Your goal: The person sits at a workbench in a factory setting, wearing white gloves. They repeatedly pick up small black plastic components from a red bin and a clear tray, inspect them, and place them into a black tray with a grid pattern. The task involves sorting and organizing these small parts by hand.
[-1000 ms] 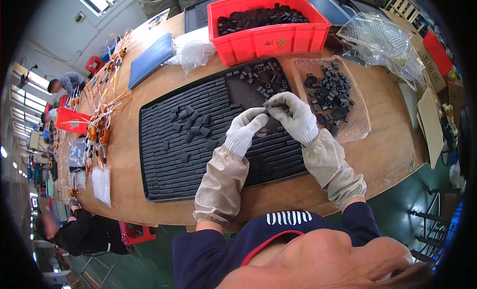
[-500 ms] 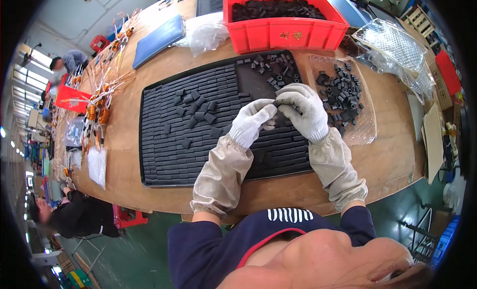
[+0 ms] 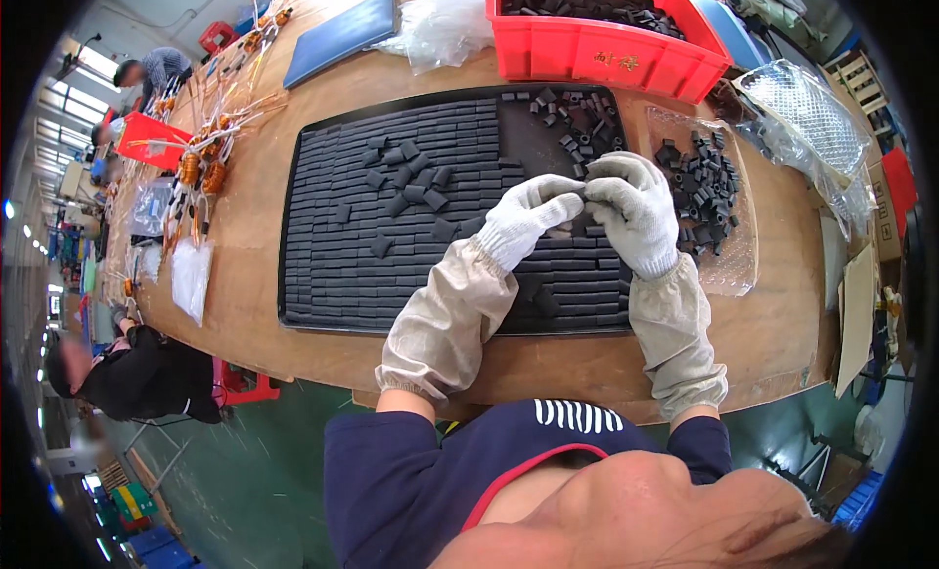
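Gloved left hand [image 3: 528, 209] and right hand [image 3: 631, 202], fingers pinched together, held piece hidden

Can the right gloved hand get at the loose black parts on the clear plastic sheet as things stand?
Probably yes: the right hand sits just beside the loose black parts on the clear plastic sheet, with nothing between them, though its fingertips meet the left hand.

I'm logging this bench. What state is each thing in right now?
Black tray: flat on the table, mostly filled with rows of small black blocks.
Red bin: open, holding dark pieces.
Left hand: gloved, fingertips meeting the right.
Right hand: gloved, pinching something small.
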`<state>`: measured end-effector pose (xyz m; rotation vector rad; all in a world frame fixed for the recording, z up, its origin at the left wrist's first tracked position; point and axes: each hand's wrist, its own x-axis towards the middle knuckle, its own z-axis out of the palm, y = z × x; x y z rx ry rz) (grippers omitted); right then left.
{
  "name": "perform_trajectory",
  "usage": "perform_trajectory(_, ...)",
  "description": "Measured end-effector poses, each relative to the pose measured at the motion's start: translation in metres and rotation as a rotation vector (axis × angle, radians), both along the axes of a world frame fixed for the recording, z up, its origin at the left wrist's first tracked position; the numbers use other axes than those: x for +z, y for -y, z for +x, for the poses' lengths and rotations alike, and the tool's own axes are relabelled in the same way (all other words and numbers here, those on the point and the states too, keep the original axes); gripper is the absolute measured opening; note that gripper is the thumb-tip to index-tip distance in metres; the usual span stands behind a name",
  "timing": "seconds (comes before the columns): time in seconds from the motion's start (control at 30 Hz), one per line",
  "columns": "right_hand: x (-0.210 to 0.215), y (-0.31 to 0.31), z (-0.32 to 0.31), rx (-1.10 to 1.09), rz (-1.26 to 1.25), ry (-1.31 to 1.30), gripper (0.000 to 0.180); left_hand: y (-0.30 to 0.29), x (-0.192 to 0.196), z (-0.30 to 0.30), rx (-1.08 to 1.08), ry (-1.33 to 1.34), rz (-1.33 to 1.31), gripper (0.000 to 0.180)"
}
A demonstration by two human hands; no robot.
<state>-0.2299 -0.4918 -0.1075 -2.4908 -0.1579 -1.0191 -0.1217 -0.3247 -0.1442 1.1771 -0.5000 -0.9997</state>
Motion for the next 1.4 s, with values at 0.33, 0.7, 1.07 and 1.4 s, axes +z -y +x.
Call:
perform_trajectory(0.33,0.000,-0.002,0.000,0.037,0.065,-0.067,0.026,0.000,-0.002,0.002,-0.017,0.030,-0.006,0.032)
perform_trajectory(0.7,0.007,0.007,-0.009,-0.023,0.349,-0.017,0.043,0.002,0.001,-0.003,-0.004,0.013,0.001,0.032)
perform_trajectory(1.07,-0.015,0.005,-0.005,0.105,0.617,-0.123,0.057,0.006,-0.008,-0.003,-0.013,1.092,-0.218,0.029)
perform_trajectory(1.4,-0.002,0.004,-0.019,0.472,1.007,-0.343,0.068,0.019,-0.009,-0.018,0.202,1.447,-0.244,0.038)
